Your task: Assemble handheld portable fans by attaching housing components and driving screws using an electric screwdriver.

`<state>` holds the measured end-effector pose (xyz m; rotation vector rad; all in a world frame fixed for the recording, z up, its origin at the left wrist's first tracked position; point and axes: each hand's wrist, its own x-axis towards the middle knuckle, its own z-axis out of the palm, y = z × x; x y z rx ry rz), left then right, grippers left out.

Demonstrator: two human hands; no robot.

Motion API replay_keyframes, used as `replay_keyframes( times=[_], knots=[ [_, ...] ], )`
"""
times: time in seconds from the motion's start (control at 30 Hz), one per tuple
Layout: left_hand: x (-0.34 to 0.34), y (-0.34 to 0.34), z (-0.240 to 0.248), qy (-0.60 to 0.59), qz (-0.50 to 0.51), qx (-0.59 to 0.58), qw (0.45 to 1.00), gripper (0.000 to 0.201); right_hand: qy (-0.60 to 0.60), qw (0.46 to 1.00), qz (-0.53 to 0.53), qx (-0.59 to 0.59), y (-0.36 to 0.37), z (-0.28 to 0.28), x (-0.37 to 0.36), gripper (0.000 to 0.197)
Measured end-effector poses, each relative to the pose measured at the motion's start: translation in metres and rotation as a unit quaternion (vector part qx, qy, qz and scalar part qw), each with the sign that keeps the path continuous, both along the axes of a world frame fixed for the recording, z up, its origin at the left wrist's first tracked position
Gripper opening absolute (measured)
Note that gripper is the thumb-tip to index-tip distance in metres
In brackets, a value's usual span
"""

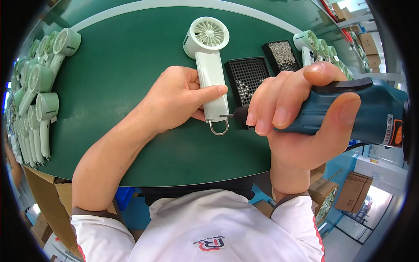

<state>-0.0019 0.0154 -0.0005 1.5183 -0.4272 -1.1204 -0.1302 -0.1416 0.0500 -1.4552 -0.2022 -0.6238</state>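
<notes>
A pale green handheld fan (211, 70) lies on the green table, its round grille at the far end and a metal loop at the near end of its handle. My left hand (183, 94) is closed around the handle, thumb across its face. My right hand (301, 105) grips a blue electric screwdriver (371, 109), with fingers wrapped around its body and lever. The thin bit points left and its tip meets the handle's lower end, just above the loop. Whether a screw sits under the tip is too small to tell.
Beyond my right hand lie a black perforated screw tray (248, 72) and a black box of small screws (283, 54). Several more fans (43, 105) crowd the table's left side, with others (307, 41) at the far right. Cardboard boxes (354, 191) stand below the table at right.
</notes>
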Motion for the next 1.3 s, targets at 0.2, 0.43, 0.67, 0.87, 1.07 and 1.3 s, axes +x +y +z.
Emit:
replay_keyframes(
  times=[0.2, 0.43, 0.67, 0.87, 1.07, 1.3],
  knots=[
    [0.0, -0.001, 0.0, -0.013, -0.004, 0.003, 1.0, 0.043, 0.041, 0.994, 0.002, -0.098, 0.004, 0.012, -0.001, 0.048],
    [-0.001, 0.0, 0.001, -0.036, 0.003, 0.02, 0.999, 0.045, 0.069, 0.984, 0.004, -0.165, 0.002, 0.014, -0.001, 0.042],
    [0.002, -0.003, -0.001, -0.037, 0.0, 0.014, 0.999, 0.046, 0.031, 0.994, 0.034, -0.1, 0.005, 0.002, 0.007, 0.039],
    [0.002, -0.002, 0.002, -0.026, 0.019, 0.0, 0.999, 0.042, 0.035, 0.996, 0.002, -0.086, 0.012, 0.003, 0.009, 0.034],
    [-0.006, -0.006, -0.007, -0.017, 0.03, -0.02, 0.999, 0.037, -0.058, 0.997, 0.054, 0.018, 0.002, -0.001, 0.0, 0.043],
    [-0.021, 0.028, 0.034, -0.446, -0.023, 0.129, 0.886, 0.037, 0.192, 0.955, -0.227, -0.012, 0.008, 0.082, -0.002, 0.029]
  ],
)
